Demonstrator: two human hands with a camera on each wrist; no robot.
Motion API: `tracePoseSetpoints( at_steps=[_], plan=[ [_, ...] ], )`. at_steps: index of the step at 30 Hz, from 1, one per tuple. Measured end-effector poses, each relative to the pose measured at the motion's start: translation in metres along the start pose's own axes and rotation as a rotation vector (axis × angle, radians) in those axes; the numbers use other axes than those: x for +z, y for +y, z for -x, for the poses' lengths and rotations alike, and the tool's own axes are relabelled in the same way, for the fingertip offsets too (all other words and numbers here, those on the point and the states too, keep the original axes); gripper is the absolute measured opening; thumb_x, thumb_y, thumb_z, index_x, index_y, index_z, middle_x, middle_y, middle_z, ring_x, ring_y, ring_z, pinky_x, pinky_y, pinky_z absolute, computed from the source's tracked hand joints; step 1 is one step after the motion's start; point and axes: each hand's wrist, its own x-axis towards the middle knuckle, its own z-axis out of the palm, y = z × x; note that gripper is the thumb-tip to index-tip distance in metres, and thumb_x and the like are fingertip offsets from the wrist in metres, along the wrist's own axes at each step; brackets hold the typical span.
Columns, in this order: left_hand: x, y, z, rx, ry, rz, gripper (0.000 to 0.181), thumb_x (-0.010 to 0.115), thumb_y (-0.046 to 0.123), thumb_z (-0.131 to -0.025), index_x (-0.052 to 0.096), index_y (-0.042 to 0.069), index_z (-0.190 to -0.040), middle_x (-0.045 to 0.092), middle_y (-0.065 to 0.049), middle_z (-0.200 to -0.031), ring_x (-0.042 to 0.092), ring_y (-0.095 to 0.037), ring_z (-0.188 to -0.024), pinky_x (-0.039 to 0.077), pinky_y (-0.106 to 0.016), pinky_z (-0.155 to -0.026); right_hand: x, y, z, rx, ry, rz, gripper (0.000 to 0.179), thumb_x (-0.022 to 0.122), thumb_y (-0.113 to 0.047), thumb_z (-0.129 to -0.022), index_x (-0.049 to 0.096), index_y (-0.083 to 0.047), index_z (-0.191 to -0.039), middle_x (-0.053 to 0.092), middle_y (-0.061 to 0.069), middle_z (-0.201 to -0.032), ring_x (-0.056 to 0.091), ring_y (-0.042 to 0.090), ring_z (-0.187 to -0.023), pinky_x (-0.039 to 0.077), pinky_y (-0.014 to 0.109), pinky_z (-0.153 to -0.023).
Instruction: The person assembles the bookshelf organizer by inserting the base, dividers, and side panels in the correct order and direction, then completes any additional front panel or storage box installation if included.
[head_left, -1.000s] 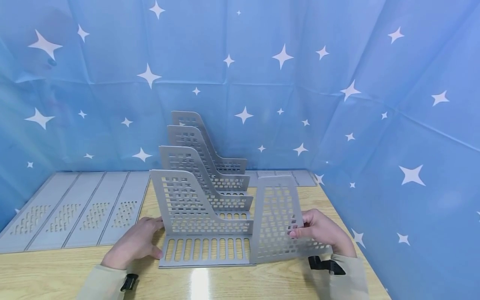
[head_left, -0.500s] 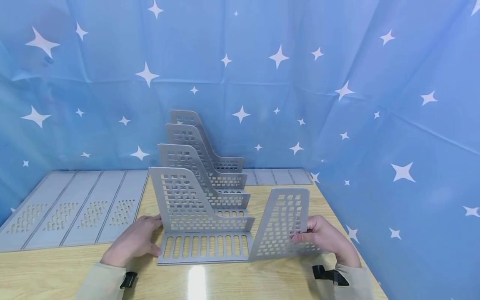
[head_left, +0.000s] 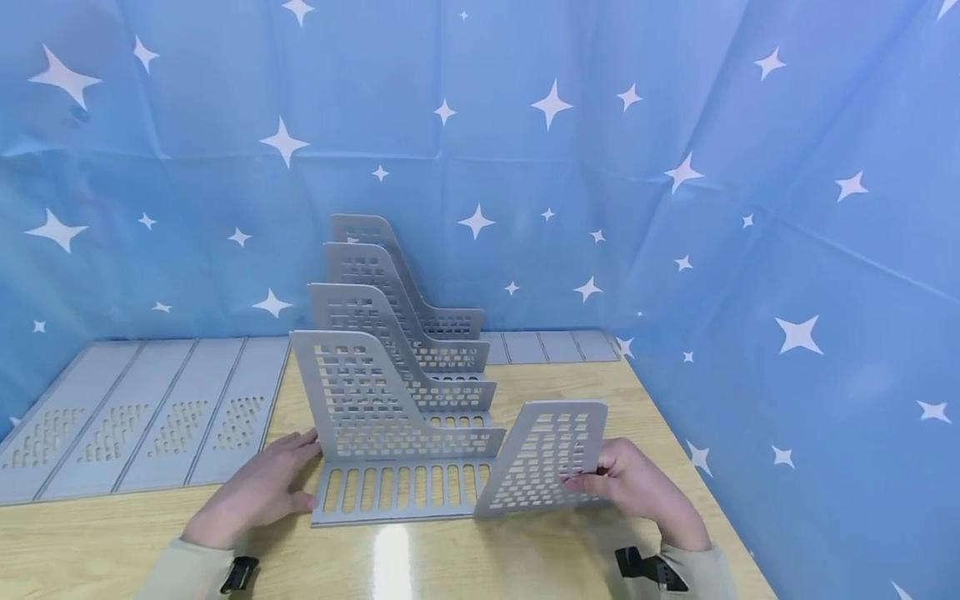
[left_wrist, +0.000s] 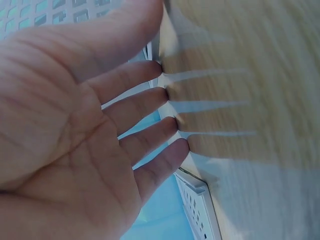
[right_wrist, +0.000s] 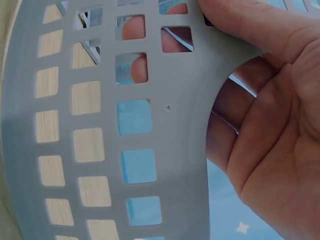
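A grey perforated file rack [head_left: 407,521] stands on the wooden table, several upright dividers [head_left: 303,367] rising from its slotted base in a row toward the back. My right hand [head_left: 637,487] pinches the end panel [head_left: 555,454] of the rack at its right edge, thumb on the near face and fingers behind. In the right wrist view, fingertips show through the holes of the panel [right_wrist: 182,140]. The panel leans at an angle beside the base's right front corner. My left hand [head_left: 258,492] rests at the base's left side; its fingers [left_wrist: 135,100] lie extended, tips on the tabletop.
Flat grey panels [head_left: 217,375] with slotted patches lie side by side on the left of the table. A further row of grey panels [head_left: 551,346] lies along the back. A blue curtain [head_left: 480,167] with white stars hangs behind and to the right.
My right hand has swung the end panel's top outward and lowered it, and then drawn it slightly left. My left hand stays at the rack's left side. The view shifts slightly.
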Motion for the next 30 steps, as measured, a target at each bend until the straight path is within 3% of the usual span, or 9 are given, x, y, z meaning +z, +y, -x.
tracePoseSetpoints(
  at_steps=[8, 14, 17, 22, 26, 30],
  plan=[
    [-0.001, -0.001, 0.0, -0.012, -0.011, 0.007, 0.084, 0.088, 0.027, -0.075, 0.055, -0.007, -0.143, 0.038, -0.029, -0.158, 0.036, -0.059, -0.14, 0.033, -0.073, -0.11, -0.017, 0.013, 0.014, 0.033, 0.025, 0.006, 0.009, 0.073, 0.003, -0.091, 0.079, -0.003, -0.088, 0.076, 0.009, -0.083, 0.056, -0.003, -0.069, 0.047, 0.023, -0.054],
    [-0.001, -0.002, -0.001, -0.006, -0.014, 0.005, 0.081, 0.088, 0.025, -0.075, 0.056, -0.009, -0.141, 0.039, -0.031, -0.157, 0.036, -0.059, -0.14, 0.033, -0.072, -0.11, -0.01, 0.012, 0.013, 0.021, 0.023, -0.02, 0.011, 0.072, 0.004, -0.091, 0.081, -0.002, -0.093, 0.079, 0.008, -0.092, 0.067, 0.0, -0.079, 0.055, 0.024, -0.062],
    [-0.001, -0.001, 0.0, -0.01, -0.014, 0.012, 0.081, 0.088, 0.024, -0.076, 0.055, -0.008, -0.142, 0.039, -0.031, -0.157, 0.036, -0.059, -0.14, 0.033, -0.072, -0.11, 0.001, 0.009, 0.006, 0.028, 0.009, -0.054, 0.013, 0.072, 0.003, -0.092, 0.081, -0.002, -0.098, 0.08, 0.01, -0.098, 0.072, 0.005, -0.088, 0.058, 0.026, -0.068],
    [-0.001, 0.0, 0.001, -0.007, -0.001, 0.007, 0.081, 0.088, 0.024, -0.076, 0.055, -0.007, -0.143, 0.04, -0.031, -0.156, 0.036, -0.059, -0.14, 0.034, -0.072, -0.11, 0.028, -0.003, -0.014, 0.042, 0.003, -0.071, 0.008, 0.074, -0.005, -0.093, 0.082, -0.005, -0.093, 0.078, 0.006, -0.087, 0.057, -0.001, -0.07, 0.047, 0.021, -0.058],
    [-0.002, 0.001, 0.001, -0.004, 0.002, -0.006, 0.081, 0.088, 0.024, -0.075, 0.056, -0.007, -0.142, 0.041, -0.031, -0.155, 0.037, -0.059, -0.139, 0.034, -0.072, -0.109, 0.058, -0.014, -0.034, -0.014, 0.028, -0.048, 0.007, 0.076, -0.009, -0.093, 0.079, -0.006, -0.087, 0.065, -0.001, -0.071, 0.044, -0.002, -0.062, 0.039, 0.018, -0.053],
    [-0.002, 0.001, 0.0, -0.01, -0.006, -0.01, 0.081, 0.088, 0.026, -0.075, 0.056, -0.007, -0.142, 0.041, -0.03, -0.156, 0.037, -0.059, -0.139, 0.034, -0.071, -0.11, 0.085, -0.024, -0.053, -0.098, 0.043, -0.022, 0.007, 0.075, -0.009, -0.094, 0.078, -0.008, -0.088, 0.062, -0.002, -0.072, 0.045, -0.002, -0.066, 0.041, 0.017, -0.054]
  ],
)
